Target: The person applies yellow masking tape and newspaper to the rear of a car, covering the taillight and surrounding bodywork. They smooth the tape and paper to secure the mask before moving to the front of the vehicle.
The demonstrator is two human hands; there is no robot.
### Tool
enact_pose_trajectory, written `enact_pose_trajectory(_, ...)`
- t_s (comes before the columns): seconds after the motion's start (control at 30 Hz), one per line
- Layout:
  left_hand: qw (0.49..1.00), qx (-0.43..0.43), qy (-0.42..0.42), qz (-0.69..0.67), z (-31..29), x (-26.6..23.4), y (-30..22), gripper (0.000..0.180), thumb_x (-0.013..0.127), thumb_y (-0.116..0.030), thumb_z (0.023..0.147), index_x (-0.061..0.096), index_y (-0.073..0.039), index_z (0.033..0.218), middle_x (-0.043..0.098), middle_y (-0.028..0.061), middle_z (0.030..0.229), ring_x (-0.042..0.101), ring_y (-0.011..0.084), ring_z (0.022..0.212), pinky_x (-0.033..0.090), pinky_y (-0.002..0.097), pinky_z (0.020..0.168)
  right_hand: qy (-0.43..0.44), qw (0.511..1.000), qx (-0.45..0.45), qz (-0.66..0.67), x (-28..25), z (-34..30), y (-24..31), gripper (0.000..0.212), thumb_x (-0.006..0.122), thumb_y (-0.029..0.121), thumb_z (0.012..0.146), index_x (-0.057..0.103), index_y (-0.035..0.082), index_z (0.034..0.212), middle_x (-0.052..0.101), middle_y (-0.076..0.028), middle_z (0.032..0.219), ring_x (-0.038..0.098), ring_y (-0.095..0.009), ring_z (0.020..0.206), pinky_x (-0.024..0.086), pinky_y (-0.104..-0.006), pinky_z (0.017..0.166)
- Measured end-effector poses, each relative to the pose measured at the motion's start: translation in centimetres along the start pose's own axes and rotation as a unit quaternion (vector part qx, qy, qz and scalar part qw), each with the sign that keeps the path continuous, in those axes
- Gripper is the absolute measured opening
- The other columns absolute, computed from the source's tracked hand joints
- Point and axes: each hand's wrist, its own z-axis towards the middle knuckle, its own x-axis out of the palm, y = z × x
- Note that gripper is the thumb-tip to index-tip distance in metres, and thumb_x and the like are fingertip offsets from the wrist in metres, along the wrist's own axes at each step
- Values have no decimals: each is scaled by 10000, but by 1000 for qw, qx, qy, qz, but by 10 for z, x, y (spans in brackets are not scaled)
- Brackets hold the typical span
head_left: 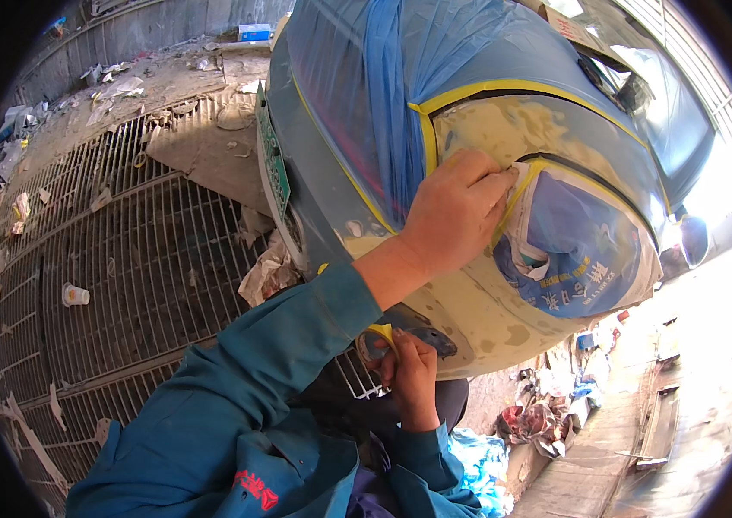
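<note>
A car body [478, 332] with sanded yellowish patches curves in front of me, its upper part wrapped in blue plastic film [387, 78]. My left hand [462, 207] reaches across to the rim of a rounded opening covered with printed paper [586, 229]. Its fingers pinch the yellow masking tape [511, 207] at the paper's left edge; the fingertips are partly hidden. Lower down, close to my body, my right hand [411, 367] is closed on a roll of yellow tape [380, 335]. More yellow tape edges the film above the bare patch.
Metal floor grating [124, 268] spreads to the left, with a paper cup [75, 294] lying on it. Crumpled brown paper [269, 274] sits against the car's lower edge. Rubbish [547, 414] and blue plastic [482, 466] lie at the lower right, beside worn boards [642, 440].
</note>
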Motion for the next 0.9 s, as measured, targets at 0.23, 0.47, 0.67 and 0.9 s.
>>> enact_pose_trajectory(0.23,999,1,25,29,-12,2,-11,414,742,66,964,782,-7,1370,623,148,1097,651,361,1009,540,462,845,-22,1000,-17,-14,5,8,7,492,582,340,1216,781,-74,1040,550,-57,549,506,-147,454,625,-351,658)
enact_pose_trajectory(0.47,981,-142,66,-114,-17,-43,-4,367,706,-31,1072,758,0,1434,676,147,1170,688,285,1042,553,392,898,-102,976,-193,25,12,-1,51,486,514,325,1245,780,-70,1146,599,-64,608,576,-148,556,640,-383,804)
enact_pose_trajectory(0.67,919,-247,233,-199,-23,-93,-20,260,754,-108,1097,810,20,1316,741,108,1186,729,195,1035,581,357,917,-83,926,-351,-109,20,2,91,396,532,239,1206,721,-66,1374,677,-50,764,640,-133,715,612,-388,915)
enact_pose_trajectory(0.9,906,-211,295,-219,-6,-109,-28,228,825,-74,1016,810,14,1226,751,106,1174,744,229,1076,586,357,967,-106,862,-428,-248,29,12,109,279,631,111,1146,699,-34,1374,750,-80,859,722,-146,784,564,-325,718)
